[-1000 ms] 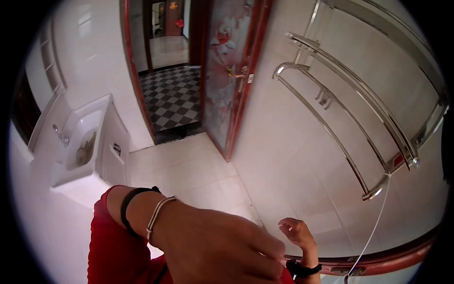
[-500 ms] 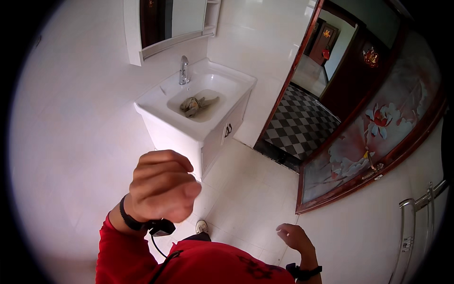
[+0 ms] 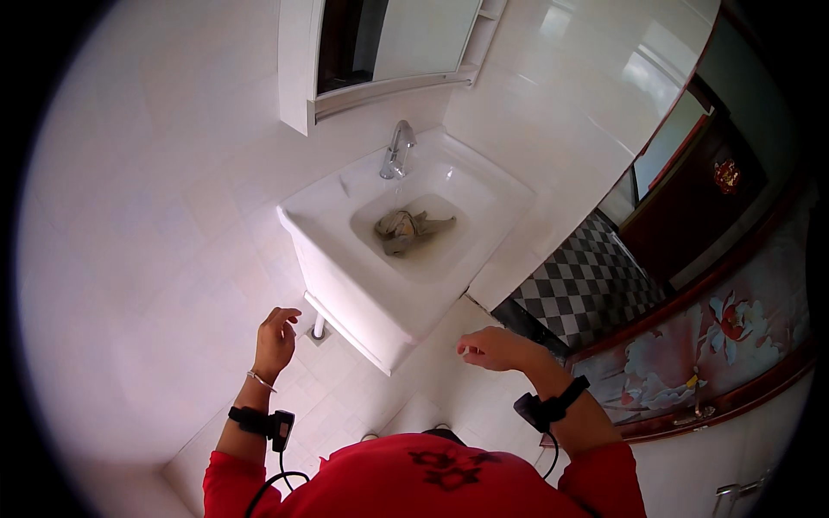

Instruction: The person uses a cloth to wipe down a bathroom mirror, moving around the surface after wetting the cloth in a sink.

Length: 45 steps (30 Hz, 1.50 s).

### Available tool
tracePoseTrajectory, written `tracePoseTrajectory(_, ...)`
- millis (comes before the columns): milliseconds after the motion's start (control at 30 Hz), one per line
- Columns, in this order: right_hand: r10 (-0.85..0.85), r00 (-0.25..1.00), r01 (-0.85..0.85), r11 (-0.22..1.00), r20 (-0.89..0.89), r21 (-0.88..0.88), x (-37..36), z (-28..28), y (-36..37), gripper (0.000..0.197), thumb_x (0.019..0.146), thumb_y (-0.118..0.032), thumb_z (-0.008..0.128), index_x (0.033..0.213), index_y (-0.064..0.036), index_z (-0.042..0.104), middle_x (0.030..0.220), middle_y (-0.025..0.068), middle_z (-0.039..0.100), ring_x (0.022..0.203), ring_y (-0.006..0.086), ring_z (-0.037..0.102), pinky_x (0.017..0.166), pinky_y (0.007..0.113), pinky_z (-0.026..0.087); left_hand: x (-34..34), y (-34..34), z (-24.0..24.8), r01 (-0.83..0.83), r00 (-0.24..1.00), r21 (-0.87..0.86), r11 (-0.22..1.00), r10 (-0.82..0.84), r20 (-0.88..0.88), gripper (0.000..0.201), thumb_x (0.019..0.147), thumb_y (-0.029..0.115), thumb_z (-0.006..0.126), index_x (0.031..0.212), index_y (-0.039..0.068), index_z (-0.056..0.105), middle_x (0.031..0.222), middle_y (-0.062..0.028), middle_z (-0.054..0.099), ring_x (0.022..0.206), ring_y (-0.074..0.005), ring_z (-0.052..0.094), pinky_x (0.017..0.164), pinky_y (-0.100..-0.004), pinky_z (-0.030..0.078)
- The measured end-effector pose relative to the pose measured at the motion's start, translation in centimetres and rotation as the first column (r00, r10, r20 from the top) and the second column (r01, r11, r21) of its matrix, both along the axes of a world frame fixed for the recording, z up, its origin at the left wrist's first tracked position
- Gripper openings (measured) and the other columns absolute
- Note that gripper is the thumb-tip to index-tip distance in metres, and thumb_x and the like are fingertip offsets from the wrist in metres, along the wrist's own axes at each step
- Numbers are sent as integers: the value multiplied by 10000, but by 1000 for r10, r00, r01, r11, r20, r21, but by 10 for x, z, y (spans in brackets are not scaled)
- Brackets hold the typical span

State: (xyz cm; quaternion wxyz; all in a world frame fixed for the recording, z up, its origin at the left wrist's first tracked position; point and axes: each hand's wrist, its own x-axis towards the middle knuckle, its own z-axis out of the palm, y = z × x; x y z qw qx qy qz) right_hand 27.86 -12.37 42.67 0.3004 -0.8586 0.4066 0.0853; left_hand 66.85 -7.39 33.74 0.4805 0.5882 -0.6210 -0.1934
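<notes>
In front of me stands a white washbasin (image 3: pixel 324 233) with cloudy water in its bowl. A crumpled grey-beige cloth (image 3: pixel 401 231) lies in that water, one narrow end stretched to the right. Over the bowl rises a chrome faucet (image 3: pixel 397 151); a thin stream seems to fall from it. My left hand (image 3: pixel 276 338) is off the basin's front left side, fingers loosely bent and apart, holding nothing. Near the basin's front right corner, touching nothing, my right hand (image 3: pixel 496 348) hangs with its fingers half curled; no object shows in it.
A mirror cabinet (image 3: pixel 298 78) juts from the wall above the basin. A drain pipe (image 3: pixel 319 326) meets the tiled floor below. To the right, a flower-painted door (image 3: pixel 673 363) stands beside a doorway with a checkered floor (image 3: pixel 587 272). A metal rail (image 3: pixel 734 490) is at lower right.
I have come closer to the basin. My left hand, a raised loose fist before, has lowered leftward and its fingers have loosened. My right hand has come up and forward.
</notes>
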Motion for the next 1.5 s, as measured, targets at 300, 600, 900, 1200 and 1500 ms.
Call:
tracePoseTrajectory(300,-75,992,44,958,98,285,79,-61,-266,208,873,-191,469,938,-15,558,749,89,592,620,183,611,582,299,492,-41,-33,-5,-111,988,149,983,93,123,204,760,-55,503,929,19,591,811,-118,580,666,-220,583,580,-282,486)
tracePoseTrajectory(600,-31,999,27,988,27,154,133,-193,-405,709,651,-435,671,1152,31,486,1136,233,531,1047,320,517,883,364,404,-124,-85,28,-228,969,445,866,156,193,168,771,-17,555,927,26,600,855,-111,600,663,-246,605,603,-313,501)
tracePoseTrajectory(900,-187,931,112,964,315,239,56,-204,-525,731,647,-296,708,1237,-10,385,1158,198,515,1040,302,511,883,362,415,-134,-115,47,-363,920,346,865,274,281,170,773,-52,529,920,7,590,835,-126,603,640,-254,599,569,-313,488)
tracePoseTrajectory(1200,393,915,-394,919,-88,13,104,-168,-414,672,638,-349,734,1179,-61,460,1132,152,515,1059,300,505,869,375,429,-143,-106,21,-303,929,291,907,214,301,298,722,48,640,1010,43,566,979,-103,560,883,-283,540,774,-358,478)
tracePoseTrajectory(1500,102,678,220,916,728,-334,237,-92,-350,402,706,-248,675,1039,-99,505,940,94,549,882,313,542,719,419,454,-125,-92,16,-184,967,310,933,116,225,224,748,52,624,970,46,589,981,-82,567,897,-269,544,782,-343,481)
